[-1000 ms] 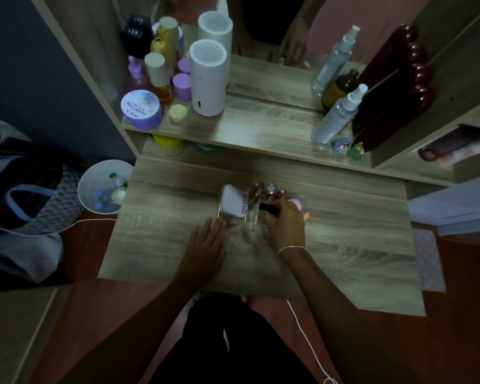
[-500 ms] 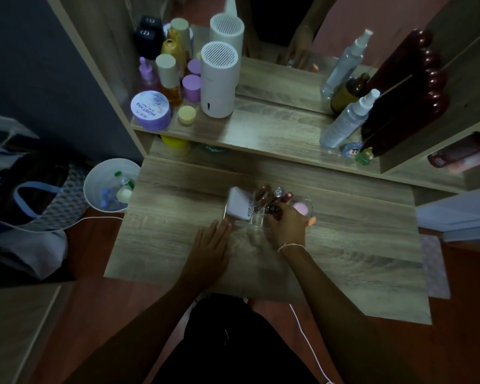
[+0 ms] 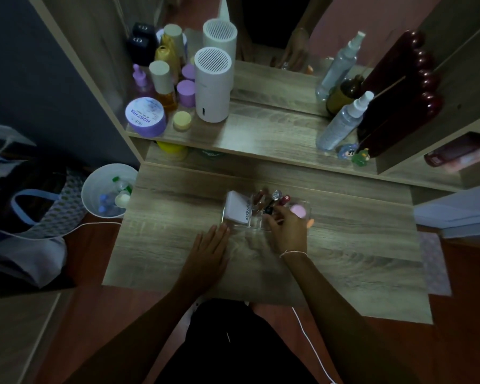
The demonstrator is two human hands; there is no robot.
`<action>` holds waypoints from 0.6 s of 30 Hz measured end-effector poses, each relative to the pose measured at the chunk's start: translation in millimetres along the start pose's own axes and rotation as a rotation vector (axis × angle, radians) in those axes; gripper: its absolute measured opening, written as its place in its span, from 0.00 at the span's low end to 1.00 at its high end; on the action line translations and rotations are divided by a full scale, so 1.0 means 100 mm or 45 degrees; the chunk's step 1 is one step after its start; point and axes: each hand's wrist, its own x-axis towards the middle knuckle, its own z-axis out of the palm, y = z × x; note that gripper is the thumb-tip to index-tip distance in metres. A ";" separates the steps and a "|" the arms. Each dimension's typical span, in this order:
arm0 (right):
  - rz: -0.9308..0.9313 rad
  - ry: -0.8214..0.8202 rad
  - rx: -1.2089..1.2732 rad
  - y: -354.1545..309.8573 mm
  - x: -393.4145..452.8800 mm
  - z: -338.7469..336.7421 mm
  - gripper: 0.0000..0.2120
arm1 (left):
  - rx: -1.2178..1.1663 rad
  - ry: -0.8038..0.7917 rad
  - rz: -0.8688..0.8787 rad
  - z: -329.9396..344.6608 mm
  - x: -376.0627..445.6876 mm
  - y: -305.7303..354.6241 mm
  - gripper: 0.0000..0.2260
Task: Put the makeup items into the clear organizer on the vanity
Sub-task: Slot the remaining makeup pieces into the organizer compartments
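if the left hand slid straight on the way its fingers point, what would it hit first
Most likely the clear organizer, at its near left corner below the white compact. The left hand lies flat, fingertips just short of it, though the exact gap is unclear.

Head camera, single view: looked forward and steeply down from above the vanity (image 3: 344, 261), near, hands mid-frame

Wood-grain vanity (image 3: 344, 259), white compact (image 3: 236, 207), pink sponge (image 3: 298, 210), purple jar (image 3: 146, 116), white cylinder (image 3: 212, 84).

The wooden vanity top (image 3: 344, 245) carries the clear organizer (image 3: 261, 227) and a flat left hand (image 3: 208, 253).
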 end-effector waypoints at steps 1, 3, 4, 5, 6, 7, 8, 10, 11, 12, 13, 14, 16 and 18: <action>-0.001 0.028 -0.044 0.01 0.01 0.01 0.13 | 0.001 -0.001 0.002 0.00 0.00 -0.01 0.25; -0.024 0.076 -0.140 0.00 0.01 0.02 0.12 | 0.007 0.003 0.008 0.01 0.00 -0.01 0.25; -0.022 0.077 -0.148 0.00 0.01 0.02 0.12 | 0.011 0.007 0.011 0.01 0.00 -0.01 0.25; -0.011 0.069 -0.141 -0.01 0.02 0.03 0.11 | 0.011 0.011 0.011 0.00 0.01 0.00 0.25; -0.002 0.061 -0.140 -0.01 0.02 0.03 0.11 | 0.010 0.015 0.008 0.00 0.01 0.01 0.25; -0.001 0.056 -0.147 -0.01 0.03 0.03 0.11 | 0.006 0.018 0.006 0.01 0.01 0.01 0.25; 0.000 0.052 -0.151 -0.01 0.03 0.03 0.10 | 0.003 0.021 0.009 0.01 0.01 0.01 0.25; -0.002 0.040 -0.151 0.00 0.04 0.02 0.10 | 0.000 0.032 0.021 0.01 0.01 0.01 0.25; -0.005 0.033 -0.156 0.00 0.04 0.02 0.10 | -0.006 0.041 0.030 0.01 0.01 0.01 0.25; -0.005 0.026 -0.159 -0.01 0.03 0.01 0.10 | -0.018 0.057 0.040 0.00 0.02 0.00 0.25; -0.004 0.022 -0.152 -0.02 0.02 0.00 0.11 | -0.034 0.083 0.051 -0.01 0.02 0.01 0.25; -0.001 0.020 -0.139 -0.02 0.02 -0.01 0.11 | -0.049 0.118 0.066 -0.03 0.03 0.02 0.24; -0.007 0.016 -0.109 -0.03 -0.01 -0.06 0.11 | -0.067 0.213 0.123 -0.07 0.04 0.04 0.23; -0.061 0.041 -0.090 -0.03 -0.05 -0.11 0.11 | -0.093 0.324 0.209 -0.11 0.07 0.08 0.22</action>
